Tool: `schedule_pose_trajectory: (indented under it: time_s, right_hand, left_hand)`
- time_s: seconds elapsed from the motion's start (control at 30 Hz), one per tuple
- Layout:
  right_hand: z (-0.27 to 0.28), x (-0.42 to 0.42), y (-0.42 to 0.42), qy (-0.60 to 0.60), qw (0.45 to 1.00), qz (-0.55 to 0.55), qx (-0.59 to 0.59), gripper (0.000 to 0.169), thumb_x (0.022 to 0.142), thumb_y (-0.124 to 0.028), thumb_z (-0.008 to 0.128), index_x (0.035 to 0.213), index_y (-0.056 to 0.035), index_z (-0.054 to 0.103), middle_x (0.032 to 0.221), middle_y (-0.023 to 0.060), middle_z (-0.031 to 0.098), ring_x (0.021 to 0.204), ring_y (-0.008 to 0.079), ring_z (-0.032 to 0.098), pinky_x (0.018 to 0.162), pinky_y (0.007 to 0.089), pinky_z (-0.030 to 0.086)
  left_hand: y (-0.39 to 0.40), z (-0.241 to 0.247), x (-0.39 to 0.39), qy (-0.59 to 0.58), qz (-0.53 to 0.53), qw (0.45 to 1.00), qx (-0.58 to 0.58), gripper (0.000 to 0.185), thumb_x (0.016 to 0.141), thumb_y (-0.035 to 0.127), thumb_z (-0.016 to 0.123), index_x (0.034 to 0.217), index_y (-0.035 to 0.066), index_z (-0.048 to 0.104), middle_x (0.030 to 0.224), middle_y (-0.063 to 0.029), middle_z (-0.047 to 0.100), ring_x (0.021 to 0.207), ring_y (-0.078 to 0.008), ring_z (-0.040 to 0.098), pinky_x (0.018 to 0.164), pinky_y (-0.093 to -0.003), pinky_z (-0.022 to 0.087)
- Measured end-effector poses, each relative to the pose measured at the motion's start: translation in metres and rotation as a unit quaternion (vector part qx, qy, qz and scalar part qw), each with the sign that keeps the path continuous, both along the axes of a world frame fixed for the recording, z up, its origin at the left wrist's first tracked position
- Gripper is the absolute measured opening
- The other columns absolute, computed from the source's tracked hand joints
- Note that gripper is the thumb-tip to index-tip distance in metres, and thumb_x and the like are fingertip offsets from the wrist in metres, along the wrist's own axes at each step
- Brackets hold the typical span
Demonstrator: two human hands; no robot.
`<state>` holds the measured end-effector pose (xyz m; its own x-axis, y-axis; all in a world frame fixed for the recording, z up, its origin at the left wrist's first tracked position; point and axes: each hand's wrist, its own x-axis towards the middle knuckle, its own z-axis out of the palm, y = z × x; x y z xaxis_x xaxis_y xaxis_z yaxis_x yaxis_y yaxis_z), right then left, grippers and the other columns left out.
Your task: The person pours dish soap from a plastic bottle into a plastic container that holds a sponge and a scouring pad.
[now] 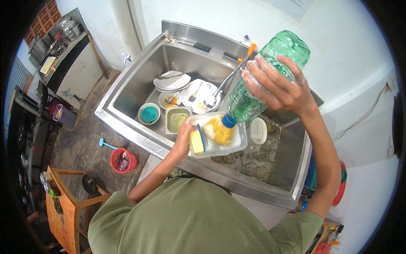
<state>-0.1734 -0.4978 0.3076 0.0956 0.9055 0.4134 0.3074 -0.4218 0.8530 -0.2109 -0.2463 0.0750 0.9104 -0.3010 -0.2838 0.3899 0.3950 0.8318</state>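
Note:
My left hand (183,139) grips the left side of a clear plastic container (236,144) over the double steel sink. A yellow sponge (197,141) with a blue layer stands at its left end, and a yellow mesh scrubber (220,135) lies in whitish suds. Soapy fingers of my right hand (276,82) wrap a large green plastic bottle (247,98), tilted with its blue cap (229,120) down at the scrubber. Whether liquid comes out cannot be told. Stacked white plates (173,81) with cutlery, a bowl (149,113) and a square metal pan (177,119) sit in the left basin.
Several glasses (251,168) and a white oval dish (258,130) lie in the right basin. A flexible faucet hose (233,74) leans over the divider. Knives (201,47) rest on the back ledge. A red basket (123,160) and a wooden table (63,206) stand on the left.

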Motion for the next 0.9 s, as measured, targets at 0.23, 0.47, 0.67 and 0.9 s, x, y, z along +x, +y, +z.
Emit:
schedule_pose_trajectory:
  time_s: [0.23, 0.47, 0.67, 0.9]
  right_hand:
    - [0.002, -0.005, 0.005, 0.005, 0.999, 0.015, -0.029, 0.016, 0.090, -0.028, 0.058, 0.100, -0.0194, 0.067, 0.108, -0.0042, 0.067, 0.110, 0.0107, 0.057, 0.107, 0.0387, 0.039]
    - [-0.004, -0.009, 0.015, 0.060, 0.998, 0.019, -0.024, 0.017, 0.086, -0.023, 0.062, 0.100, -0.0161, 0.070, 0.109, -0.0005, 0.068, 0.111, 0.0130, 0.057, 0.103, 0.0389, 0.044]
    - [-0.004, -0.007, 0.012, 0.084, 0.996, 0.024, -0.016, 0.018, 0.084, -0.024, 0.064, 0.096, -0.0135, 0.071, 0.107, 0.0032, 0.068, 0.111, 0.0161, 0.057, 0.100, 0.0404, 0.047]
    - [-0.005, -0.007, 0.017, 0.097, 0.995, 0.010, 0.013, 0.016, 0.085, -0.020, 0.066, 0.100, -0.0188, 0.070, 0.109, -0.0016, 0.069, 0.106, 0.0130, 0.063, 0.101, 0.0389, 0.046]
  left_hand:
    - [-0.002, 0.002, -0.002, -0.013, 0.004, 1.000, -0.019, 0.038, 0.082, 0.019, 0.046, 0.116, 0.002, 0.049, 0.104, -0.0082, 0.053, 0.095, -0.0165, 0.051, 0.086, -0.0281, 0.041]
    - [-0.001, 0.002, -0.002, 0.021, -0.014, 0.999, -0.034, 0.039, 0.083, 0.017, 0.045, 0.119, 0.002, 0.048, 0.108, -0.0090, 0.054, 0.099, -0.0171, 0.052, 0.088, -0.0290, 0.042]
    - [-0.001, 0.002, -0.002, 0.015, -0.019, 0.999, -0.034, 0.040, 0.084, 0.016, 0.044, 0.121, 0.003, 0.047, 0.110, -0.0094, 0.054, 0.099, -0.0170, 0.053, 0.088, -0.0293, 0.043]
    - [0.001, 0.010, -0.003, 0.028, -0.016, 0.999, -0.027, 0.039, 0.084, 0.016, 0.044, 0.121, 0.002, 0.047, 0.109, -0.0090, 0.054, 0.098, -0.0170, 0.053, 0.088, -0.0295, 0.043]
